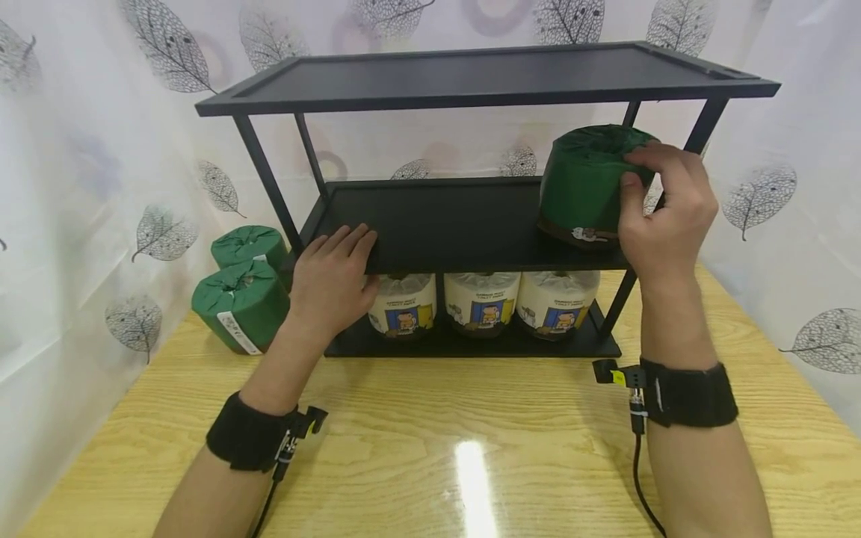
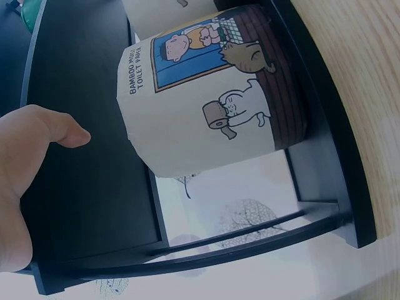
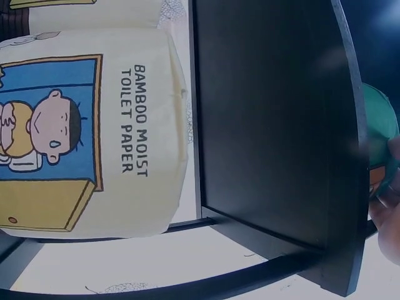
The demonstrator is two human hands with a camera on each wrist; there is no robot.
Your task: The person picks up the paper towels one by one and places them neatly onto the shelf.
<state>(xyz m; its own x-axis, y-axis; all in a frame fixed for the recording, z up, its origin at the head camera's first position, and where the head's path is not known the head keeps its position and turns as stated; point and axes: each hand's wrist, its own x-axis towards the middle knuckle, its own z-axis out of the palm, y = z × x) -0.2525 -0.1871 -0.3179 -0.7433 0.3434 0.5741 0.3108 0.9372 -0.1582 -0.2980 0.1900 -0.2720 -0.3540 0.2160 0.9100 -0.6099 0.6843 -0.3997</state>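
Note:
My right hand (image 1: 673, 202) grips the right side of a green wrapped toilet paper roll (image 1: 581, 187), thumb in front and fingers at the top rim. The roll stands at the right end of the middle shelf (image 1: 437, 224) of a black rack; in the right wrist view only part of the green roll (image 3: 377, 115) shows beyond the shelf board. My left hand (image 1: 332, 284) rests on the front left of that same shelf with fingers extended. Below it, a cream toilet paper roll (image 2: 206, 100) with cartoon print fills much of the left wrist view.
Three cream rolls, including the middle one (image 1: 482, 302), stand in a row on the bottom shelf (image 1: 471, 347). Two green rolls, the nearer one (image 1: 242, 302) in front, sit on the wooden table (image 1: 403, 433) left of the rack. The top shelf (image 1: 471, 75) overhangs both hands' space.

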